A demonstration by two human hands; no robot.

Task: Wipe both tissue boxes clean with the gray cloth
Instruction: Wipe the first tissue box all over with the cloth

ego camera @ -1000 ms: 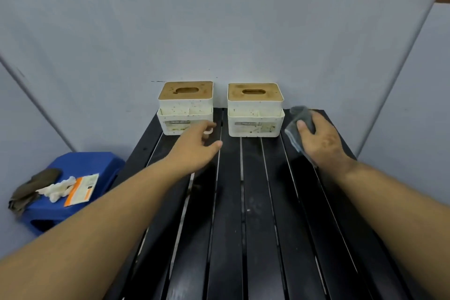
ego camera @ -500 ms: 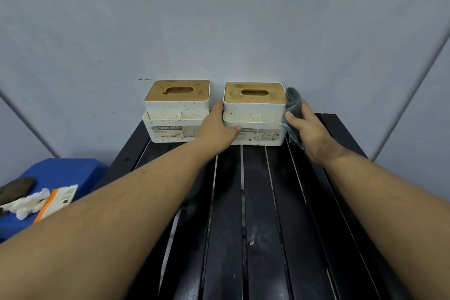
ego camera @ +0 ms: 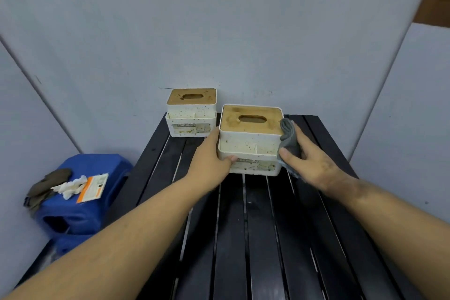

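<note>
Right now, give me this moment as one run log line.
left hand: holds right box | right hand: presses cloth on its side | left box: untouched, at table back

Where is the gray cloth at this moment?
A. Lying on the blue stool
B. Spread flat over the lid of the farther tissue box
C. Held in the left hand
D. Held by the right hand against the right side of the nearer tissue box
D: the right hand presses the gray cloth against the right side of the nearer tissue box, while the left hand grips that box's left side.

Soft, even light, faint shadows; wide-angle bending (strongest at edges), slight blur.
</note>
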